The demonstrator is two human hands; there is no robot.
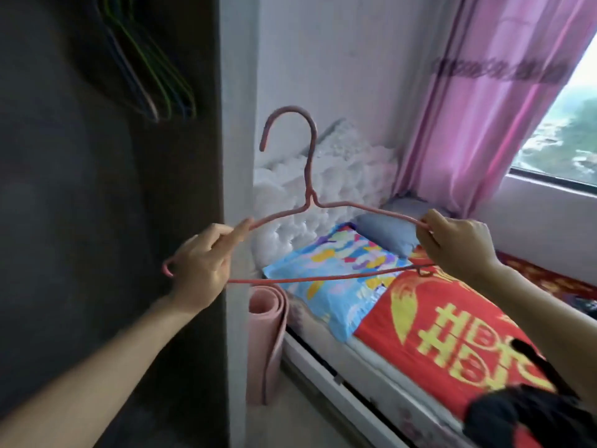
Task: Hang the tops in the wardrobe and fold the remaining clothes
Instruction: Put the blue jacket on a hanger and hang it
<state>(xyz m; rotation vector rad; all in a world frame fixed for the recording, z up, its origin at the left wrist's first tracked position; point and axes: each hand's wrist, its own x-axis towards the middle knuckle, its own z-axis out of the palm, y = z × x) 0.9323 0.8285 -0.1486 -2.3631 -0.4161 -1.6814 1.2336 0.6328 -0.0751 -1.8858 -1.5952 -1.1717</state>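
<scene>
Hands hold pink hanger (311, 202): left hand (202, 266) grips left shoulder, right hand (452, 240) pinches right shoulder; hook upright.

Pink hanger (309, 169): thin wire, pink coating, matt, slightly uneven.
Up-left of pink hanger: wire hangers (155, 82), green and blue coating, faint sheen.
Left of pink hanger: wardrobe panel (64, 189), dark, matt, smooth.
Behind pink hanger: wall (323, 59), white paint, matt; headboard (326, 179), white tufted upholstery, shiny.
Below pink hanger: pillow (339, 286), printed cloth, satin-like gloss; rolled mat (268, 334), pink foam, matt.
Right of pink hanger: curtain (484, 92), thin pink cloth, semi-sheer.
Down-right of pink hanger: blanket (452, 334), red cloth with yellow print, soft matt; black garment (517, 415), matt cloth.
</scene>
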